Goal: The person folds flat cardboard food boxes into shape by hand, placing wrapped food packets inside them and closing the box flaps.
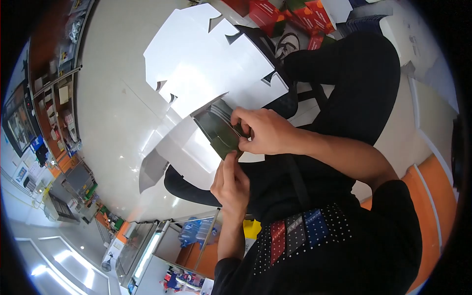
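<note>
A small dark green folded packet (pixel 216 130), with layered grey edges at its upper side, is held between my hands. The fingers and thumb of my right hand (pixel 268 132) pinch its right side. At its lower corner, the thumb and finger of my left hand (pixel 231 184) close on the edge. Beyond my hands lies a large white die-cut card sheet (pixel 196 59) with notched edges. Another white card piece (pixel 162 157) slopes down toward my left knee. What the packet contains is hidden.
Red printed boxes (pixel 309 19) are piled near my shoe (pixel 287 44). Shelves (pixel 54 98) run along the far left. Blue water bottles (pixel 196 231) stand by a counter (pixel 142 250) at the lower left. An orange panel (pixel 432 201) is on my right.
</note>
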Demonstrator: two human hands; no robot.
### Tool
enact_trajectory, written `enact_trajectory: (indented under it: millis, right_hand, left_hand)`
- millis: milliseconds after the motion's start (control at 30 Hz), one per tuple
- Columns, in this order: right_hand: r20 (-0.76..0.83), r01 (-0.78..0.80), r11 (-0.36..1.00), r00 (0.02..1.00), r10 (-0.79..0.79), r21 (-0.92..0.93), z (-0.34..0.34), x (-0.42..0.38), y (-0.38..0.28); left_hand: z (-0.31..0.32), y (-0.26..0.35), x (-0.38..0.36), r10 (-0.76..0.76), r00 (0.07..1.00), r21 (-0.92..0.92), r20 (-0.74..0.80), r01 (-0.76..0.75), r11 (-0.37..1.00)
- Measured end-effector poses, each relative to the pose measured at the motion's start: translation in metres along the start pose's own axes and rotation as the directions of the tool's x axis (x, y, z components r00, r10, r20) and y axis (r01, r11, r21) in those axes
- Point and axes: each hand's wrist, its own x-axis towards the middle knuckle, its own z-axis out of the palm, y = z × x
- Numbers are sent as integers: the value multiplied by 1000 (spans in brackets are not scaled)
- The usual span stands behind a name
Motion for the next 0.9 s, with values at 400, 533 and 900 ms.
enact_trajectory:
  millis: [400,533,900]
  right_hand:
    - [-116,30,993,992,-43,-110,14,15,-4]
    - [-82,21,995,996,-29,-99,11,16,-6]
    - [50,22,974,998,-35,226,12,16,15]
  left_hand:
    - [0,-6,3,-7,1000,17,5,7,1000]
    - [5,-8,5,-43,999,18,-8,43,999]
    - [21,-14,12,84,995,151,57,-92,984]
